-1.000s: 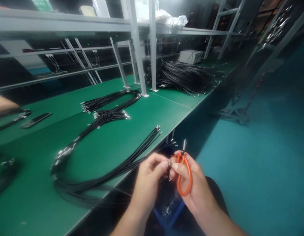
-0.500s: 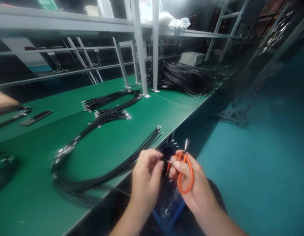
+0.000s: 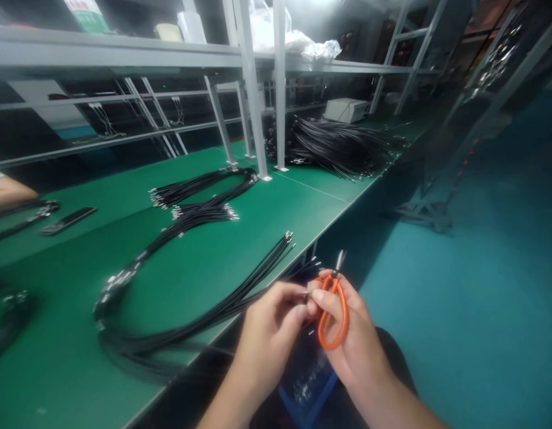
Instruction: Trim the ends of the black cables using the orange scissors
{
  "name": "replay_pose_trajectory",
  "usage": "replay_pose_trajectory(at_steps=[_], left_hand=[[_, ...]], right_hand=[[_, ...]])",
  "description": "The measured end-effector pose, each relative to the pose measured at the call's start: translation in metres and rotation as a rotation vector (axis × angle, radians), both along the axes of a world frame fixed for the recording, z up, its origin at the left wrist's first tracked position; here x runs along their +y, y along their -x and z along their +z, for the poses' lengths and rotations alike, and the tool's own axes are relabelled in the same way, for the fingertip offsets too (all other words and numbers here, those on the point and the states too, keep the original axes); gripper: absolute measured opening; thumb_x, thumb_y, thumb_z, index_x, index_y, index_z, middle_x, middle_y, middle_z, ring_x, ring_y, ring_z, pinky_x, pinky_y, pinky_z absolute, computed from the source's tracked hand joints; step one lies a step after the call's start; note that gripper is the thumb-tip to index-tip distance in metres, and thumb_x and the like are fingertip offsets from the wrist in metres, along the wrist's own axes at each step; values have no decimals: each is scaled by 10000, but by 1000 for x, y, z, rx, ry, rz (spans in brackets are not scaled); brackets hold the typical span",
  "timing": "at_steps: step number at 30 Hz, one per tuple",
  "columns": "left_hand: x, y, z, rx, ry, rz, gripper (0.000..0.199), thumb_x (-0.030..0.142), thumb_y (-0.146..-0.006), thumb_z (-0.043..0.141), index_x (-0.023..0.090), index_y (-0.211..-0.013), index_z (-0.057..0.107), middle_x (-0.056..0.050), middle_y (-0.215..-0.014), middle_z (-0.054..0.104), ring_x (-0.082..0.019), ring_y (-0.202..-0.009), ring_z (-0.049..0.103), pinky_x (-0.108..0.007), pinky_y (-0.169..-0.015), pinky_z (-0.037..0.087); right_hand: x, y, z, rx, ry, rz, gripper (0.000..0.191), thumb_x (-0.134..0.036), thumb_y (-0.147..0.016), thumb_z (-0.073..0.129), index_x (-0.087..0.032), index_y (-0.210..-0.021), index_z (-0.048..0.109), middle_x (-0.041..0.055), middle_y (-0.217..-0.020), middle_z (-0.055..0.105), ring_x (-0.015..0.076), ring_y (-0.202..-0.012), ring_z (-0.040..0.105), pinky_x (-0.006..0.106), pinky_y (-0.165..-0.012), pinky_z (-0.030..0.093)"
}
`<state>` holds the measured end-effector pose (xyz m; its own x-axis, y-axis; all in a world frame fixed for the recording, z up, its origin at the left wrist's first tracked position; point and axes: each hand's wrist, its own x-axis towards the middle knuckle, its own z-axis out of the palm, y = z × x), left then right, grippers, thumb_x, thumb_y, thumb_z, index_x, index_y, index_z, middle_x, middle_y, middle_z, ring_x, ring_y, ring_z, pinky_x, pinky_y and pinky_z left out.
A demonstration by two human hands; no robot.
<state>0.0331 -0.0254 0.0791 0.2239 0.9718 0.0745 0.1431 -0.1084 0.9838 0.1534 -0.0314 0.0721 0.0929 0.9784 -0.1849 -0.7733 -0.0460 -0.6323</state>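
Note:
My right hand [image 3: 347, 316] is closed around orange-handled scissors [image 3: 346, 322], whose blades point up and away from me. Its thumb and forefinger also pinch at a tiny tip. My left hand [image 3: 269, 328] meets it there, thumb and fingers drawn together around a small thing too hidden to make out. Black cables [image 3: 226, 307] with pale ends run off the bench edge behind my left hand. They belong to a long curved bundle [image 3: 144, 253] on the green bench [image 3: 204, 268]. Below my hands is a blue bin [image 3: 318, 393] with small shiny bits inside.
A large heap of black cables [image 3: 334, 146] lies farther along the bench, before a pale box [image 3: 346, 110]. Metal posts [image 3: 253, 101] carry a shelf [image 3: 124, 53]. A dark flat device [image 3: 68, 221] and another person's arm [image 3: 10, 192] are at left.
My left hand has moved slightly right, and its fingertips have closed together against those of my right hand. The scissors stay in my right hand, tilted a little differently.

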Motion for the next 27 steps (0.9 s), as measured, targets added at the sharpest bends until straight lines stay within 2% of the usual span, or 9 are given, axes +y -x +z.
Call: replay_pose_trajectory(at_steps=[2, 4, 9, 15, 18, 22, 27], left_hand=[[1, -3, -1, -82, 81, 4, 52, 212, -828, 582, 167, -849, 597, -27, -753, 657, -143, -663, 610, -230, -603, 483], [2, -4, -3, -117, 99, 20, 49, 203, -809, 603, 162, -829, 584, -23, -744, 645, -138, -663, 603, -228, -607, 479], [2, -4, -6, -103, 70, 41, 98, 163, -746, 651, 158, -827, 596, -34, -794, 648, -157, -714, 616, -253, -657, 491], [0, -6, -13, -90, -3, 169, 46, 212, -793, 616, 166, -792, 616, -9, -705, 652, -141, -640, 602, -233, -609, 474], [2, -4, -15, -136, 46, 146, 79, 235, -788, 630, 160, -781, 608, 4, -688, 626, -112, -580, 549, -207, -543, 434], [2, -3, -10, -200, 114, 96, 119, 249, -777, 646, 149, -759, 584, 12, -660, 594, -99, -561, 504, -197, -515, 400], [2, -4, -6, -271, 110, 41, 132, 243, -789, 652, 165, -790, 546, 16, -710, 601, -96, -616, 514, -188, -544, 399]], right_hand=[[0, 1, 1, 6, -3, 6, 210, -88, -742, 636, -196, -895, 540, -21, -745, 591, 88, -574, 526, 205, -573, 456], [1, 2, 2, 2, -6, 5, 196, -91, -750, 636, -196, -885, 540, -28, -732, 583, 83, -562, 514, 200, -564, 446], [3, 4, 4, 11, -6, -6, 182, -103, -747, 644, -196, -864, 540, -36, -719, 566, 82, -561, 513, 183, -535, 421], [3, 5, 1, 59, -42, 44, 143, -95, -768, 616, -188, -856, 550, -30, -704, 576, 84, -571, 519, 194, -570, 436], [4, 3, 1, -10, -50, 22, 141, -143, -805, 627, -203, -895, 536, -34, -682, 599, 70, -518, 503, 179, -526, 414], [9, 2, 6, -146, -83, -6, 305, -153, -722, 738, -222, -926, 522, -27, -787, 655, 47, -479, 495, 165, -482, 406], [8, 6, 11, -127, -108, 15, 274, -109, -718, 704, -226, -866, 506, -73, -661, 587, 72, -528, 531, 202, -551, 465]])
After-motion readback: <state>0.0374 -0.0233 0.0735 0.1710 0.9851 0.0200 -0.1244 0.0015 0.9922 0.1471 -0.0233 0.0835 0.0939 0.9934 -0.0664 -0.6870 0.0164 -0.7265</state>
